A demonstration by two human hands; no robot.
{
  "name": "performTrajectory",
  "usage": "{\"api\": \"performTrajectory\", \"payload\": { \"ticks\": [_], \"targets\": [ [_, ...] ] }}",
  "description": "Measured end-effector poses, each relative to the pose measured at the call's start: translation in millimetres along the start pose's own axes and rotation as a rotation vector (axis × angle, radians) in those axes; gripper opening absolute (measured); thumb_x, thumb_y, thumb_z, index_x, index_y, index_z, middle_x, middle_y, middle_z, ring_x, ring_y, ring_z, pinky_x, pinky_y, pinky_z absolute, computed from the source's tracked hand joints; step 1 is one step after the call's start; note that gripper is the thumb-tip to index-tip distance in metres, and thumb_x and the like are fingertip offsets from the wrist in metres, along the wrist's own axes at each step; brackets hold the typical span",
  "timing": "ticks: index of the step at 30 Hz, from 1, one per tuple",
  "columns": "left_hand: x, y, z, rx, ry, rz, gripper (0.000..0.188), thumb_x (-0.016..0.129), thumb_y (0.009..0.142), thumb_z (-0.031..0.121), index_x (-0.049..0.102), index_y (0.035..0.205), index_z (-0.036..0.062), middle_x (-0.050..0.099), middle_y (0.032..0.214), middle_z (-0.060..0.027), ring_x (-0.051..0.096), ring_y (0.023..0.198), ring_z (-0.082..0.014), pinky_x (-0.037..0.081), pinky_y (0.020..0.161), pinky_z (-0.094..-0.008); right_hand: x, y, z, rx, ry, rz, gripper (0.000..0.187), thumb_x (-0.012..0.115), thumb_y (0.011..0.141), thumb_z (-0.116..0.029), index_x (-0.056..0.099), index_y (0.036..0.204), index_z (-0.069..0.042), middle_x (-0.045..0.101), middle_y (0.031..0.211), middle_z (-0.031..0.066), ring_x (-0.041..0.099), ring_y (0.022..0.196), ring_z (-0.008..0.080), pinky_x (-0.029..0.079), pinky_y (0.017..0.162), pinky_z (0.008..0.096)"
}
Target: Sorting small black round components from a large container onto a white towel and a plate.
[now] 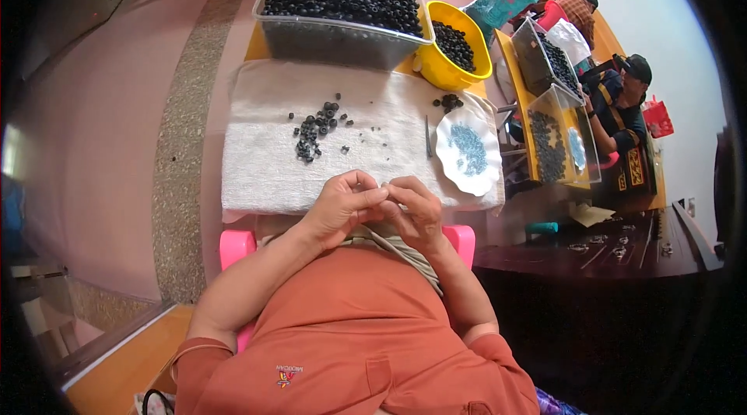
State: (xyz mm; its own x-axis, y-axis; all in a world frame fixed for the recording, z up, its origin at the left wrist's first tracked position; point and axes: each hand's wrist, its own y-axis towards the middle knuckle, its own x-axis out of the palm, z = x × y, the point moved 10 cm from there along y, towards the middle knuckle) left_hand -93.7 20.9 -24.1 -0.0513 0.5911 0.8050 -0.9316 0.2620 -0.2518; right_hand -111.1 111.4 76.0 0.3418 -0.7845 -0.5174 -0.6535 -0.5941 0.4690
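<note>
My left hand and my right hand meet at the near edge of a white cloth. Thumbs and fingers of both are pinched together, tip to tip; whatever lies between them is too small or hidden to make out. Just beyond, a loose heap of small black ring-shaped pieces is spread on the cloth, with a few strays. Right of my right hand, a white scalloped plate carries many tiny light-blue pieces. A thin dark tool lies beside the plate, and a small black cluster sits behind it.
At the table's far end stand a clear bin full of black pieces and a yellow basin with more. To the right, a co-worker sits at another table with clear boxes. A dark tabletop holds small metal items.
</note>
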Motion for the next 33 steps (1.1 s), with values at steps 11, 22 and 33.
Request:
{"api": "performTrajectory", "payload": {
  "ticks": [11, 22, 33],
  "targets": [
    [5, -4, 13, 0.117, 0.022, 0.035, 0.016, 0.067, 0.091, 0.009, 0.061, 0.105, 0.0037, 0.066, 0.089, -0.0042, 0.065, 0.081, -0.0130, 0.056, 0.073, -0.0268, 0, 11, 59, 0.355, 0.431, -0.021, 0.011, 0.064, 0.086, 0.005, 0.067, 0.096, 0.005, 0.064, 0.091, 0.0086, 0.061, 0.077, 0.0121, 0.047, 0.065, 0.0218],
    [13, -10, 23, 0.309, 0.278, 0.008, 0.018, 0.063, 0.095, 0.013, 0.063, 0.108, 0.0006, 0.066, 0.087, -0.0044, 0.065, 0.078, -0.0113, 0.056, 0.073, -0.0249, 49, 69, 55, 0.072, -0.227, -0.316, 0.020, 0.064, 0.084, -0.016, 0.067, 0.100, -0.006, 0.062, 0.092, 0.0139, 0.064, 0.080, 0.0345, 0.051, 0.069, 0.0411],
    [14, -11, 28, 0.335, 0.226, 0.012, 0.016, 0.063, 0.094, 0.011, 0.063, 0.106, 0.0006, 0.065, 0.086, -0.0047, 0.065, 0.078, -0.0113, 0.056, 0.074, -0.0262, 74, 79, 69, 0.046, -0.500, -0.461, 0.015, 0.061, 0.084, -0.016, 0.066, 0.094, -0.006, 0.061, 0.090, 0.0137, 0.064, 0.082, 0.0340, 0.051, 0.070, 0.0425]
  ]
}}
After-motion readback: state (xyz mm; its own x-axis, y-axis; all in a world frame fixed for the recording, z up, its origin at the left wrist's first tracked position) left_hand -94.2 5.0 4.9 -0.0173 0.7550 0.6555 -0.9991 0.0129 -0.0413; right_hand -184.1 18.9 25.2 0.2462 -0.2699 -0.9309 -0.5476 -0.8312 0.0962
